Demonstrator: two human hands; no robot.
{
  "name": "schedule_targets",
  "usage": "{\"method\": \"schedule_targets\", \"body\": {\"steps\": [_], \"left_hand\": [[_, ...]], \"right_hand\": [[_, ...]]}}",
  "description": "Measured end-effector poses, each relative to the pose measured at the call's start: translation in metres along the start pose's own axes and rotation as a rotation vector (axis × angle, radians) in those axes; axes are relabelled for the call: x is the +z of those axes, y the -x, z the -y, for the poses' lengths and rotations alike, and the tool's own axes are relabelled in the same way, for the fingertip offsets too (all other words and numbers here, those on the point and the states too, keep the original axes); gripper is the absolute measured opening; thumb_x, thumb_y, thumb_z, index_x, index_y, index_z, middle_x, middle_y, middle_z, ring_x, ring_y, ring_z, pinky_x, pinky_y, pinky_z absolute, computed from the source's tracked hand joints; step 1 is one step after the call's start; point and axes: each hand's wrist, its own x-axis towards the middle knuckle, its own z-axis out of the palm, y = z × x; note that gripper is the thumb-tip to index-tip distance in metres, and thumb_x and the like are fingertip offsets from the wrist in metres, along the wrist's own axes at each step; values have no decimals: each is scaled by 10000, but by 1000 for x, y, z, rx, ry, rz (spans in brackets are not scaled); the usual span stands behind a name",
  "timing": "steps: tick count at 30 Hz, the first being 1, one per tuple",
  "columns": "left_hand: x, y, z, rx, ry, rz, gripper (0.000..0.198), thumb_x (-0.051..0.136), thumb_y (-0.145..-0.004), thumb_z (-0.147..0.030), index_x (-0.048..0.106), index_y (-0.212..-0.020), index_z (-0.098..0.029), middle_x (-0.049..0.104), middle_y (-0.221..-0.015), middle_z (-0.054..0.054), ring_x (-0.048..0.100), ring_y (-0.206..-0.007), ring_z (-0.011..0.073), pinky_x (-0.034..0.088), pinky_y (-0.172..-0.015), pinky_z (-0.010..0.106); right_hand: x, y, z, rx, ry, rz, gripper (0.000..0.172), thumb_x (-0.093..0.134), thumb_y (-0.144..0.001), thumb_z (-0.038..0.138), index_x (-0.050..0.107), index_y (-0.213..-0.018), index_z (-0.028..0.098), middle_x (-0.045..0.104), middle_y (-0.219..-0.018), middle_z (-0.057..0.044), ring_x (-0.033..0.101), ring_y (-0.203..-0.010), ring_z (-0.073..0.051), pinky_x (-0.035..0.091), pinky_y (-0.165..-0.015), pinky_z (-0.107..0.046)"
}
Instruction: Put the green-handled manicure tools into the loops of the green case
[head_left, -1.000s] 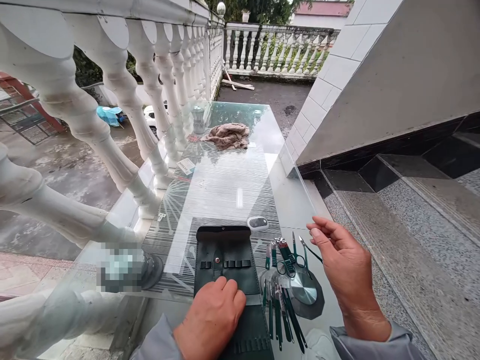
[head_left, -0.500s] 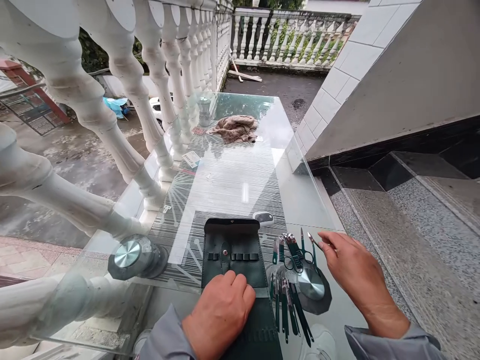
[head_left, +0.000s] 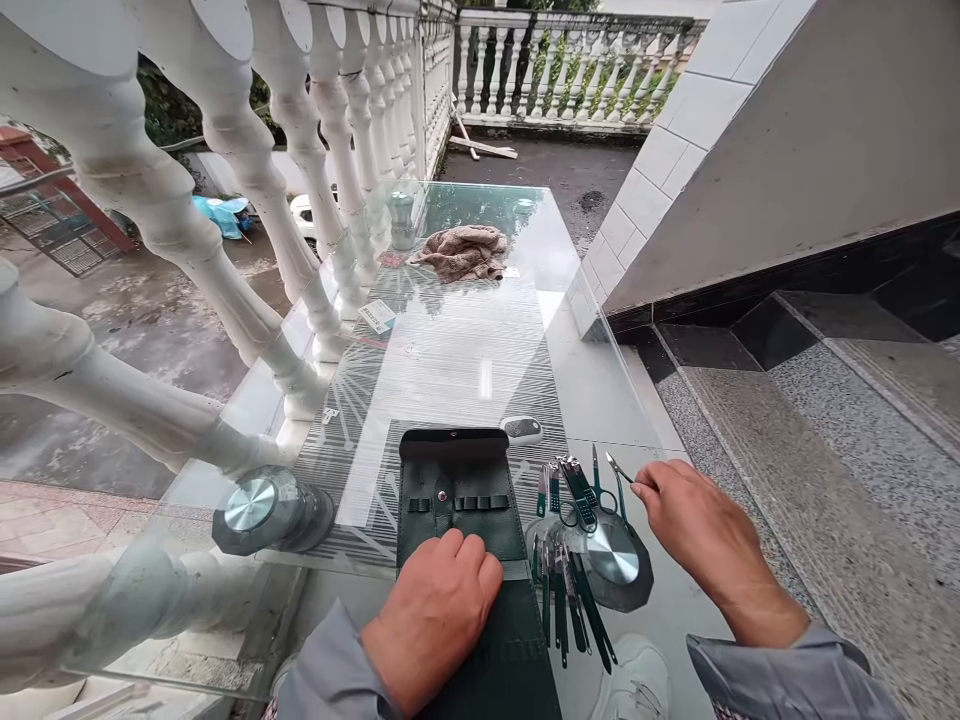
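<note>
Head view, down onto glass table (head_left: pixel 465 370). Dark case (head_left: pixel 457 490) unrolled; best kept pinned flat. Left hand (head_left: pixel 435 620) palm-down on case's near half, fingers loosely curled, grasping nothing. Right hand (head_left: pixel 705 535) right of case, wrist low, knuckles up. Loose tools (head_left: pixel 574 595) just right of case. Slim pick (head_left: pixel 619 468) pinched between right thumb and forefinger, beyond tools from case; better gripped well behind tip.

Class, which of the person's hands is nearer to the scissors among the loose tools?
Right. The right hand is just right of the scissors, pinching a thin pointed tool; the left hand rests on the dark green case, farther left.
</note>
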Motion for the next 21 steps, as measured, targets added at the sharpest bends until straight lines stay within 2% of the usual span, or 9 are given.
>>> {"method": "schedule_targets", "body": {"steps": [5,8,10,12,14,17,21], "left_hand": [[3,1,1,-55,31,-3,206,486,-826,-38,390,-733,-195,492,-725,4,492,-635,168,423,-544,276],[5,2,2,-88,81,-111,153,460,-861,-64,454,-767,-185,504,-705,5,492,-611,162,442,-535,276],[4,2,2,-99,123,-283,110,434,-895,-97,524,-913,-157,560,-781,35,527,-663,164,480,-582,286],[2,3,3,-93,131,-474,214,419,-918,-120,522,-1106,-126,599,-991,97,571,-843,190,517,-718,319],[0,3,3,-54,99,-588,286,420,-926,-127,497,-1201,-109,549,-1194,142,537,-1054,229,500,-862,360],[-2,3,3,20,41,-592,288,424,-927,-126,513,-1198,-82,531,-1252,151,481,-1177,247,469,-947,385],[-1,3,2,76,25,-549,261,396,-930,-113,546,-1137,-63,602,-1124,135,510,-1149,243,455,-968,412]], "right_hand": [[-5,-1,1,48,-50,-82,202,361,-857,294,508,-743,217,574,-690,-48,521,-634,-192,308,-510,-290],[-14,2,14,92,-198,-183,194,368,-869,335,515,-818,219,584,-664,-24,522,-578,-178,320,-499,-281],[-18,9,30,-17,-354,-222,190,396,-872,360,515,-823,221,600,-697,-14,534,-584,-162,365,-532,-276],[-19,20,49,-245,-496,-130,203,384,-899,347,518,-813,221,592,-706,-5,541,-613,-144,404,-570,-259],[-19,31,68,-454,-532,-35,210,361,-920,289,513,-794,219,578,-718,-5,537,-665,-137,416,-622,-256],[-18,45,85,-595,-561,9,200,351,-929,231,511,-809,212,569,-735,-8,526,-688,-132,414,-637,-257],[-16,53,93,-688,-597,65,197,360,-923,196,512,-799,208,562,-720,-4,512,-666,-127,414,-608,-254]]}}
